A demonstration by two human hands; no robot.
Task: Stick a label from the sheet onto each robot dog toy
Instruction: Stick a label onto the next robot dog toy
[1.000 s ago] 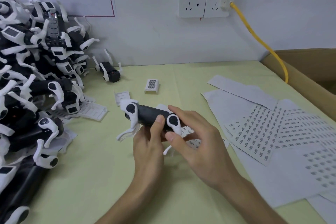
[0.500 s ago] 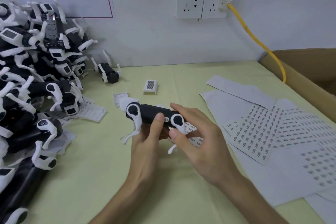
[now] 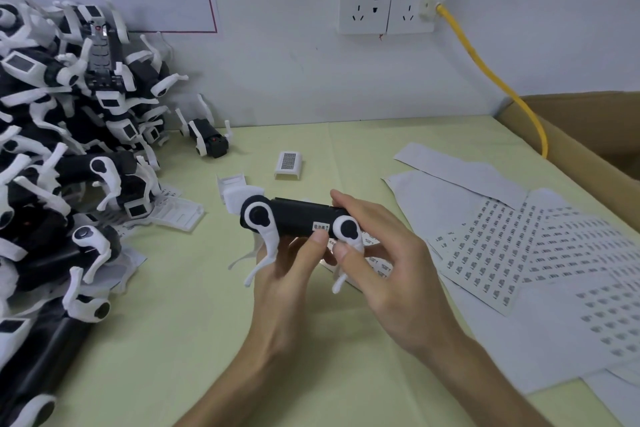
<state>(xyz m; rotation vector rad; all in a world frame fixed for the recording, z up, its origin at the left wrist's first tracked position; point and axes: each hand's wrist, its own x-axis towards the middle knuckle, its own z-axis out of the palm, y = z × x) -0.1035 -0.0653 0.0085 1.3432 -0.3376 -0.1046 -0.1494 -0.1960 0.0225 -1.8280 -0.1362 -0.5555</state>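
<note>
A black robot dog toy (image 3: 298,220) with white legs is held above the table's middle. My left hand (image 3: 287,274) grips it from below, the thumb just under a small white label (image 3: 320,227) stuck on the toy's side. My right hand (image 3: 388,263) holds the toy's rear end, fingers curled over its top and thumb by the rear white leg. Label sheets (image 3: 498,253) with rows of small stickers lie to the right; one sheet lies partly hidden under my hands.
A large pile of black-and-white robot dog toys (image 3: 62,156) fills the left side. One lone toy (image 3: 207,139) and a small white grille part (image 3: 289,165) lie near the wall. A cardboard box (image 3: 588,135) stands at the right, with a yellow cable (image 3: 495,76) from the wall socket.
The toy has turned slightly in my hands. My left thumb has slid down off the toy's side, and the white label now shows there.
</note>
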